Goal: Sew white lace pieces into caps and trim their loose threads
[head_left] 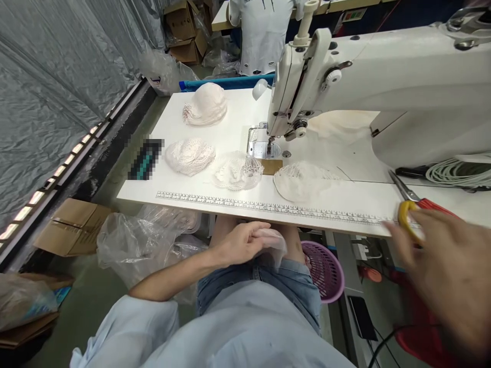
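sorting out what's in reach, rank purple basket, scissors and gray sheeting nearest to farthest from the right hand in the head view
1. Scissors, right beside the blurred right hand.
2. Purple basket, lower than the table.
3. Gray sheeting, far left.

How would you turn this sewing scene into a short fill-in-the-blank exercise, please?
1. The left hand holds fabric, while the right hand is by the red-and-____ scissors.
2. The white ____ machine stands on the table.
3. The basket is on the person's ____ side, lower than the table.

Missing words: yellow; sewing; right.
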`<state>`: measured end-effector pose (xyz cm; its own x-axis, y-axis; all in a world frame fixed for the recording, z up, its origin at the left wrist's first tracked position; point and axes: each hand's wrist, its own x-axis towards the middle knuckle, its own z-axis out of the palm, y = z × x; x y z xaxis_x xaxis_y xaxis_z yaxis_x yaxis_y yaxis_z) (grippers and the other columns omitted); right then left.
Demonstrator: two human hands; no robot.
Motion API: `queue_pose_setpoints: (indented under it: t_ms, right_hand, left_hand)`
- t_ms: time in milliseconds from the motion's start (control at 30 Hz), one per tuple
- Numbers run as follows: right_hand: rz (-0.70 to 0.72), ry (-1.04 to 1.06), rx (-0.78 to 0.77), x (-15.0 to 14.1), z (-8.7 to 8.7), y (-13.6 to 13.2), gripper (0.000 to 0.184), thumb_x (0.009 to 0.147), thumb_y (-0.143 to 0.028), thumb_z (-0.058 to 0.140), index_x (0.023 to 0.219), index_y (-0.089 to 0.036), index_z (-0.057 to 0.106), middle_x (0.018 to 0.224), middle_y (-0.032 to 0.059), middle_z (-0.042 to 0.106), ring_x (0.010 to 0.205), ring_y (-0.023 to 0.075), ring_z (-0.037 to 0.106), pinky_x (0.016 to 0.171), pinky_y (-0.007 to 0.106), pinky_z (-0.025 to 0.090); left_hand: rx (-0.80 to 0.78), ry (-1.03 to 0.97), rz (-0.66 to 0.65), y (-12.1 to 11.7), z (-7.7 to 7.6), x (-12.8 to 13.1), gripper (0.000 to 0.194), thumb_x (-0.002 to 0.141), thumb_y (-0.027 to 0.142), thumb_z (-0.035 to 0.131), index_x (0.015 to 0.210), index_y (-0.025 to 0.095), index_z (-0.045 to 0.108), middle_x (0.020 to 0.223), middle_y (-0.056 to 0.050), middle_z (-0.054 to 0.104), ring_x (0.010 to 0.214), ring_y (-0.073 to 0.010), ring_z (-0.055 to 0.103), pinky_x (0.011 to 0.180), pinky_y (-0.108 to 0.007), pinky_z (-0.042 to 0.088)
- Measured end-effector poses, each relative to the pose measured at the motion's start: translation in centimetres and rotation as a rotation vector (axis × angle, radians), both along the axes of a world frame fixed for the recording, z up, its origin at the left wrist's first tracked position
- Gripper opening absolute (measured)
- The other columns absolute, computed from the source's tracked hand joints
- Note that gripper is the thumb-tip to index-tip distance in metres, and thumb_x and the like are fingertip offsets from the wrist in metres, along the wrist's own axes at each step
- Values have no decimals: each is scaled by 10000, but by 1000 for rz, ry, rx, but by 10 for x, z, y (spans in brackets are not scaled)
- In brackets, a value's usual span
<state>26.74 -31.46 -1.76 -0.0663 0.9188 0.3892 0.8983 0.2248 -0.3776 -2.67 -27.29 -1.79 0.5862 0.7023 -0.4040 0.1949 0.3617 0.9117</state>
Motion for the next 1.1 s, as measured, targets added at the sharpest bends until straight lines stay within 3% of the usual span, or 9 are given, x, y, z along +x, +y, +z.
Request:
queue_pose_setpoints:
  t_ms: [33,133,200,400,500,567,700,933,1100]
  right_hand:
    - [-18,-116,51,-26,2,-4,354,882,-314,476,1193,-146,467,1030,192,572,953,376,544,744,459,413]
    - [379,-124,-42,-90,-3,-5,276,883,-311,480,1123,-183,523,1059,138,616,973,299,564,777,407,446]
    - [416,-47,-106,-110,-11,2,177,900,-262,454,1014,-197,572,973,99,654,874,245,590,739,373,443]
    - [340,571,-562,-107,-10,19,257,908,-350,445,760,-187,576,657,7,608,576,127,530,532,242,409]
    - [299,815,-759,-106,-6,19,287,880,-412,488,733,-178,561,634,-8,591,525,103,499,482,214,387]
    - [300,900,-833,-107,-6,19,293,886,-416,479,741,-174,560,647,-6,607,522,97,511,500,214,402]
    - [330,826,-818,-114,-6,18,236,863,-405,524,827,-176,574,718,7,627,615,117,553,547,220,422]
    - [261,865,-679,-131,0,24,296,889,-415,471,733,-184,572,583,-6,601,532,114,534,514,217,432]
    - [261,776,-621,-125,1,21,306,897,-388,458,712,-182,589,605,2,586,529,111,507,487,208,388]
  left_hand:
    - [-42,-78,-19,-2,1,2,557,798,98,483,1345,144,389,1316,-148,505,1183,-218,522,970,-325,429]
    - [-145,-265,-114,-4,4,5,711,738,4,450,1406,186,287,1397,-117,417,1279,-191,412,1069,-334,320]
    - [-165,-269,-143,-2,6,-1,702,722,-7,433,1393,168,319,1356,-116,469,1272,-189,422,1084,-346,299]
    - [43,81,-218,2,0,-33,351,830,205,494,1170,149,567,1065,-105,671,970,-204,632,835,-298,488]
    - [252,251,-140,4,-2,-38,219,814,329,558,871,154,677,868,-66,669,785,-167,622,716,-248,473]
    - [368,265,-79,6,0,-38,222,794,363,589,773,158,672,926,-64,620,811,-155,591,720,-237,456]
    - [373,107,-53,6,6,-35,210,814,332,572,721,148,609,1081,-77,578,960,-167,565,786,-232,445]
    - [-7,-35,-46,8,2,-36,345,757,420,639,942,135,578,605,-5,608,532,-117,578,506,-206,453]
    - [95,55,82,6,3,-53,329,787,440,600,804,112,628,577,-21,604,462,-77,509,457,-172,411]
